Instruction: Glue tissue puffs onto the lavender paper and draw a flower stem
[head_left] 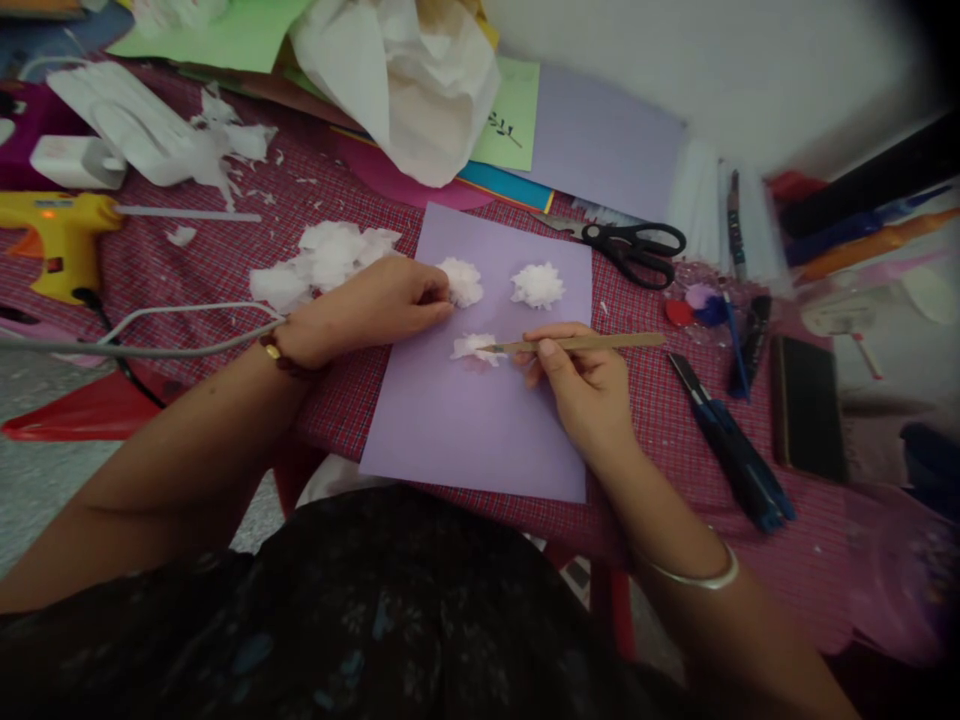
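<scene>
The right hand [581, 375] pinches a flat, tan wooden stick [607, 342], its tip at a small white ruffled paper piece [472, 346] on the lilac paper sheet [472, 430], while the curled left hand [382, 295], its grip impossible to tell, is at a white frilly paper flower [463, 282] near the piece's twelve o'clock.

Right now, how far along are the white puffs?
Two white puffs on the purple sheet look full, so probably done. The right hand has a thin stick at a third, flatter one. That one likely needs filling out; more white pieces lie beside the sheet.
</scene>
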